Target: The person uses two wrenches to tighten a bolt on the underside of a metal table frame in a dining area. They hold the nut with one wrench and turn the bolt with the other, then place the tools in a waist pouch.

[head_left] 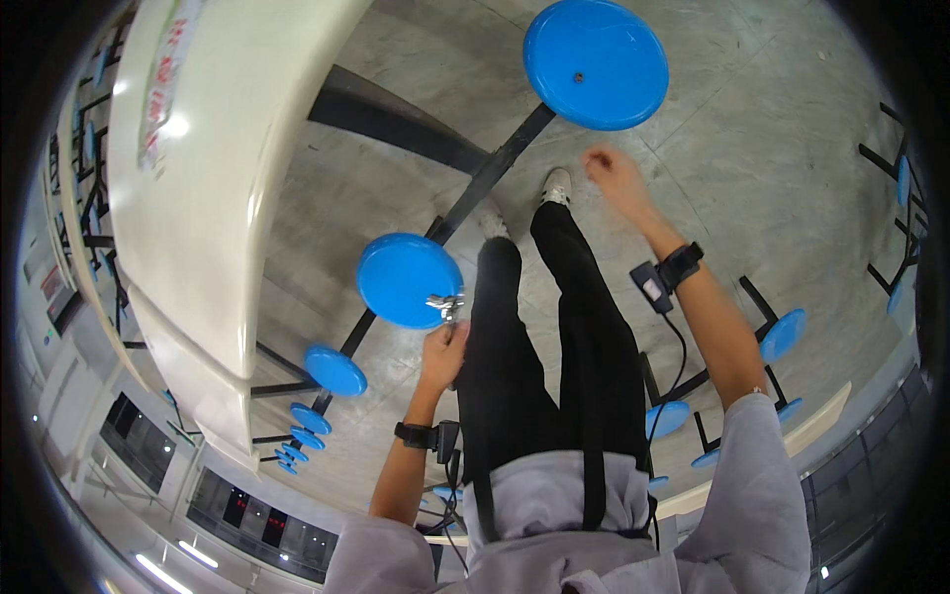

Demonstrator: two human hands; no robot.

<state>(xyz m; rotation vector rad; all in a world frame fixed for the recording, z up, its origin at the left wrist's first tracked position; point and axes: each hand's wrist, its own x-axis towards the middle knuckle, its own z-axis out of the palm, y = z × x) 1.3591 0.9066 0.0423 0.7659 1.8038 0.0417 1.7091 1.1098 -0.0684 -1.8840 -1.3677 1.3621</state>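
Observation:
My left hand (pixel 444 354) is closed around the lower end of a shiny silver metal object (pixel 445 304). Its kind is too small to make out. It shows against the right edge of a round blue stool seat (pixel 404 272); whether it touches the seat I cannot tell. Out in front and to the right, my right hand (pixel 616 180) hangs over the grey floor, below a larger blue stool seat (pixel 596 64). Motion smears its fingers, and no held thing shows in it.
A long cream table (pixel 213 178) runs along my left. Dark metal beams (pixel 495 173) join the stools and table at floor level. More blue stools (pixel 334 370) line up behind on the left, and others (pixel 782 335) stand at the right. Cables hang from both wrist straps.

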